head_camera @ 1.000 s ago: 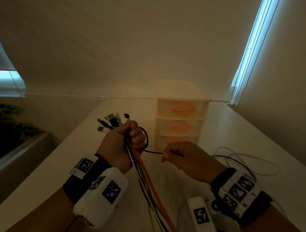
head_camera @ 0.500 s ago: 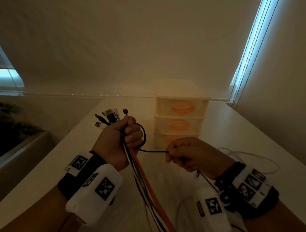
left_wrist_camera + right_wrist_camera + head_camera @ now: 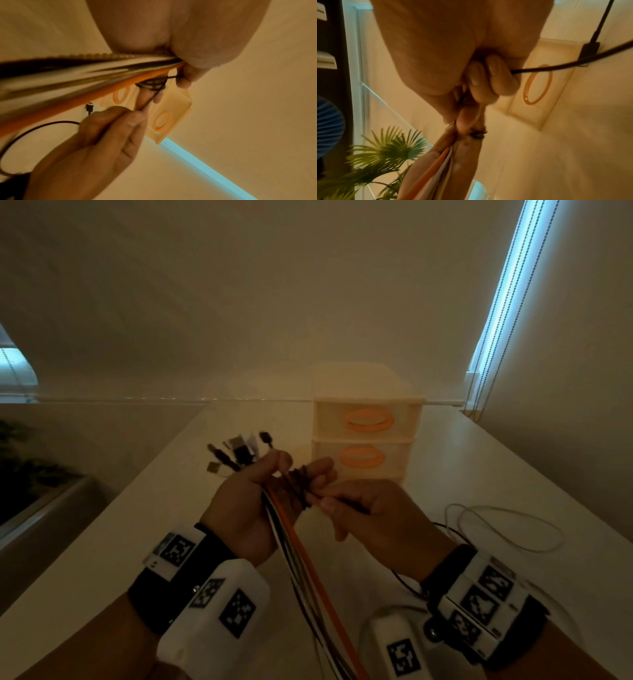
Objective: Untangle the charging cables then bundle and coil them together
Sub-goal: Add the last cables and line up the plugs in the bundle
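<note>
Left hand [image 3: 255,501] grips the cable bundle [image 3: 301,563] upright, just in front of the drawer unit [image 3: 366,440]. Right hand [image 3: 373,508] pinches the black cable [image 3: 150,86] wound around the bundle, touching the left fingers. White cable [image 3: 507,529] lies on the table [image 3: 479,474] right of the unit.

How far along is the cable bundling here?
Done: the cables are gathered straight in the left hand. In hand: the right hand winds a thin black cable around them. Left: the white cable loose on the table, and coiling.
</note>
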`<state>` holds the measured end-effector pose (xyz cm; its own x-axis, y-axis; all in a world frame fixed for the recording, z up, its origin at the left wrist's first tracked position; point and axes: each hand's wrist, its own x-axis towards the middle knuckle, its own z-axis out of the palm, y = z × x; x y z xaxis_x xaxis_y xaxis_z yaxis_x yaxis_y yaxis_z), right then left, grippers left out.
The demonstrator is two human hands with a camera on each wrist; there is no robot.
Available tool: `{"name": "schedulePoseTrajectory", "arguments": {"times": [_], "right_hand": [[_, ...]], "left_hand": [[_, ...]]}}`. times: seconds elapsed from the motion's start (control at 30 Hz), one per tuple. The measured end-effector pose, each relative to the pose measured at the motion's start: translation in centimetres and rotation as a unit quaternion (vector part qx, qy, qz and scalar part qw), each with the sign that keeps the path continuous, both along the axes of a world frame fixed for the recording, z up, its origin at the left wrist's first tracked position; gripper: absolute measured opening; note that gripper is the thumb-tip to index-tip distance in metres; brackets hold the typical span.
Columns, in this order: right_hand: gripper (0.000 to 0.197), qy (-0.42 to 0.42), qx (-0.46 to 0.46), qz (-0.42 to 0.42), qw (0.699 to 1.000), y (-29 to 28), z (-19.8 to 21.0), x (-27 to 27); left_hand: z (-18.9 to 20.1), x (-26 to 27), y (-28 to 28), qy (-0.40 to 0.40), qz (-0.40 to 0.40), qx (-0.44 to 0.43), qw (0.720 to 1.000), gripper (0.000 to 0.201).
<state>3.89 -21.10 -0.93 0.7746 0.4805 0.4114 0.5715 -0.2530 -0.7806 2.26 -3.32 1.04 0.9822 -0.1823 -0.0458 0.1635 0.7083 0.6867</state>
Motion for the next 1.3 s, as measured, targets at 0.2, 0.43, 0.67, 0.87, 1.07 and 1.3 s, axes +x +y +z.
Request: {"name": "schedulePoseTrajectory", "arguments": {"times": [0.2,0.43,0.67,0.87,1.07,1.3], "right_hand": [[0.025,0.046,-0.158,-0.075,0.984,-1.6,-0.6,1.6],[0.019,0.126,-0.148,0.046,0.98,-2.1,0.7,0.7],[0.026,0.149,-0.259,-0.096,0.949,-3.1,-0.2,2.5],[0.022,-0.057,-0.097,-0.227,0.967,-2.3,-0.6,2.9],[0.018,0.032,-0.005,0.029,0.999,-0.6,0.4,0.2],[0.027,0.044,-0.217,-0.058,0.973,-2.1,-0.6,1.9]], "left_hand": [[-0.6,0.6,0.8,0.016,0.041,-0.049,0.998,0.032],[-0.3,0.9,1.4,-0.002,0.026,-0.06,0.998,0.033],[-0.5,1.0,1.6,-0.004,-0.02,-0.016,1.0,0.031],[-0.3,-0.9,0.2,-0.007,-0.169,0.192,0.967,0.033],[-1.2,0.2,-0.5,0.02,-0.041,0.037,0.998,0.036],[-1.0,0.7,0.8,0.024,0.043,-0.069,0.996,0.034]]}}
